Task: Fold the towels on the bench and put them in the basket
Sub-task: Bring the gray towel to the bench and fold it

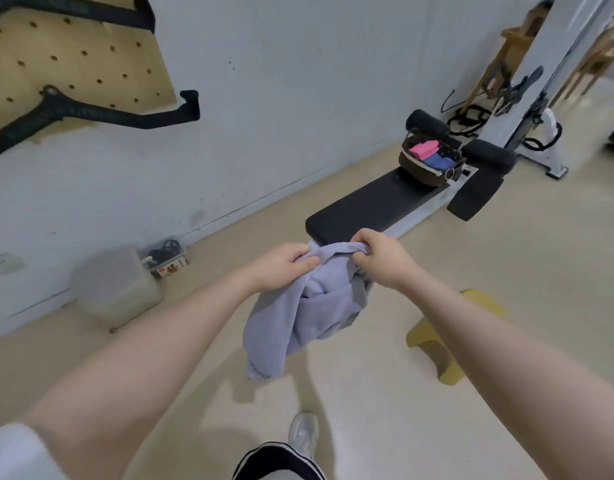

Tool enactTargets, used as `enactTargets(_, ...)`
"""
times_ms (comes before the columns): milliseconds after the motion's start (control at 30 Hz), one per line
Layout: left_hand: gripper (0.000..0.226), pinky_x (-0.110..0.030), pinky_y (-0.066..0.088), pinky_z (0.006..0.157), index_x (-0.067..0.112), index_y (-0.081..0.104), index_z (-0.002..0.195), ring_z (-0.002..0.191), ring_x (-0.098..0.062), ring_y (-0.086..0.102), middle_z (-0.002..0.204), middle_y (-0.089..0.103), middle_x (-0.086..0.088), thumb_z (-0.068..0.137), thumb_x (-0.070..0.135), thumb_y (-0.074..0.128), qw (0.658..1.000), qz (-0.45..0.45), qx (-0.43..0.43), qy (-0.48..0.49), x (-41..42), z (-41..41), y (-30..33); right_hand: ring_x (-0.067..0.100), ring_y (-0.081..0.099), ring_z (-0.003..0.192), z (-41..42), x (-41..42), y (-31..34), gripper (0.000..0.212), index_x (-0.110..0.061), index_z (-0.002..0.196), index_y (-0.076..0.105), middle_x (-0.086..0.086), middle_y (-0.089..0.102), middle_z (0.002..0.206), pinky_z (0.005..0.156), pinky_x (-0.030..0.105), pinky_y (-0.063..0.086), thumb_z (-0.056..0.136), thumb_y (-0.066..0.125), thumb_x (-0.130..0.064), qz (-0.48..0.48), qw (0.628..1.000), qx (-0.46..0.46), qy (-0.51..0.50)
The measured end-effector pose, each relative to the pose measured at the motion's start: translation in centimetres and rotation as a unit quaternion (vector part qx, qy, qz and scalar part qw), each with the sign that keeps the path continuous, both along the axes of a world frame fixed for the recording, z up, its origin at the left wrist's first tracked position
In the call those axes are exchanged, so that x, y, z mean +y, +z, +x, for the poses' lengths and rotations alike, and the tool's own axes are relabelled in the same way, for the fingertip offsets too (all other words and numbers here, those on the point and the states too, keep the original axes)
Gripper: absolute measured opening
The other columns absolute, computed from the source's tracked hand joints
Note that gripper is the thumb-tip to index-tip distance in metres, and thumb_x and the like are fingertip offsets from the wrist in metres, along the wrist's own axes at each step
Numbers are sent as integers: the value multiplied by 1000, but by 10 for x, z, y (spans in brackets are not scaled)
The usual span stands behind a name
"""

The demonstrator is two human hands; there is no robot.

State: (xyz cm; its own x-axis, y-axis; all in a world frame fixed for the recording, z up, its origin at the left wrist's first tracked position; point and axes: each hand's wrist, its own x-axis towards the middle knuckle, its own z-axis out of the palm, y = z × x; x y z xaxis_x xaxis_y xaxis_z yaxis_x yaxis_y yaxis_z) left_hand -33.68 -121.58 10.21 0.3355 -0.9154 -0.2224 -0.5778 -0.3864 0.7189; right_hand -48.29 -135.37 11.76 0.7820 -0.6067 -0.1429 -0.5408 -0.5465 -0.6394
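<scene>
— Standing right behind them, what do you see nearest?

— One pale shoe (303, 432) on the beige floor (367, 410), and above it the lavender towel (309, 306) hanging in the air, off the bench.

— How is it held?

— Left hand (283, 263) pinches the bunched top edge, thumb over the cloth; right hand (381, 254) has its fingers curled round the same edge, just beside the left. Most of the towel droops below and between the two grips, twisted, its lowest corner toward the left side.

— And beyond?

— A yellow stool (437, 334) on the floor to the right, a grey bin (118, 285) by the wall to the left. Then the black bench (361, 209), bare at its near end. At its far end sits the dark basket (428, 161), with a pink towel (425, 148) and a blue towel (439, 161) folded inside.
</scene>
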Motion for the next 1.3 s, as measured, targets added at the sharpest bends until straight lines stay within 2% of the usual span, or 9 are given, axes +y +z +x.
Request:
enactTargets(167, 24, -25, 30, 61, 15, 45, 77, 65, -12, 37, 72, 42, 3, 92, 32, 53, 1000, -21, 14, 7, -112, 36, 16, 19, 51, 77, 29, -109, 15, 16, -12, 91, 56, 3, 58, 84, 57, 24, 38, 83, 43, -7, -4, 1000, -8, -18)
enactTargets(400, 38, -24, 23, 52, 18, 30, 66, 56, -11, 28, 62, 30, 6, 92, 36, 52, 998, -31, 33, 53, -241, 57, -4, 20, 50, 74, 58, -256, -1, 18, -2, 92, 59, 11, 61, 83, 56, 25, 36, 83, 44, -6, -15, 999, 0, 41)
enactTargets(567, 27, -18, 28, 47, 14, 42, 74, 57, -10, 35, 65, 39, 3, 93, 27, 55, 980, -73, 103, 151, -315, 66, -23, 17, 47, 73, 81, -352, -9, 17, 0, 86, 61, 18, 61, 83, 61, 29, 36, 79, 45, -3, 21, 994, 3, 110)
enactTargets(667, 19, -21, 31, 53, 14, 48, 80, 61, -11, 38, 68, 45, 1, 91, 26, 59, 967, -82, 147, 189, -345, 75, -40, 18, 53, 76, 100, -397, -26, 22, -12, 83, 64, 14, 65, 87, 67, 33, 45, 75, 45, -6, 89, 988, 10, 129)
enactTargets(733, 21, -24, 32, 58, 14, 51, 81, 63, -11, 39, 68, 45, 1, 88, 29, 63, 968, -73, 128, 203, -360, 87, -54, 17, 55, 75, 118, -419, -38, 20, -16, 80, 63, 4, 63, 79, 64, 33, 49, 77, 45, -8, 117, 984, 22, 134)
enactTargets(867, 34, -23, 29, 58, 19, 41, 69, 60, -10, 34, 63, 41, 6, 81, 32, 70, 978, -39, 59, 196, -396, 131, -78, 10, 53, 74, 172, -466, -60, 21, -11, 92, 65, -6, 61, 81, 51, 8, 38, 85, 45, -7, 83, 982, 64, 158)
enactTargets(1033, 40, -24, 25, 55, 19, 35, 63, 58, -10, 33, 63, 38, 6, 84, 34, 66, 983, 43, 20, 175, -460, 210, -95, 24, 58, 88, 250, -533, -80, 29, -15, 101, 63, 5, 65, 92, 70, 32, 44, 86, 41, -4, -15, 975, 113, 188)
enactTargets(1167, 39, -26, 23, 55, 18, 34, 64, 59, -12, 31, 63, 36, 5, 85, 30, 65, 982, 28, 6, 189, -513, 264, -78, 27, 57, 90, 298, -583, -68, 28, -12, 108, 61, 9, 64, 98, 74, 34, 43, 89, 42, -5, -66, 973, 94, 201)
enactTargets(1300, 39, -25, 24, 52, 22, 34, 62, 56, -10, 34, 61, 41, 5, 83, 25, 66, 980, -7, -81, 181, -557, 300, -49, 27, 55, 93, 340, -639, -44, 31, -14, 109, 61, 7, 60, 99, 76, 34, 44, 86, 43, -3, -129, 960, 121, 216)
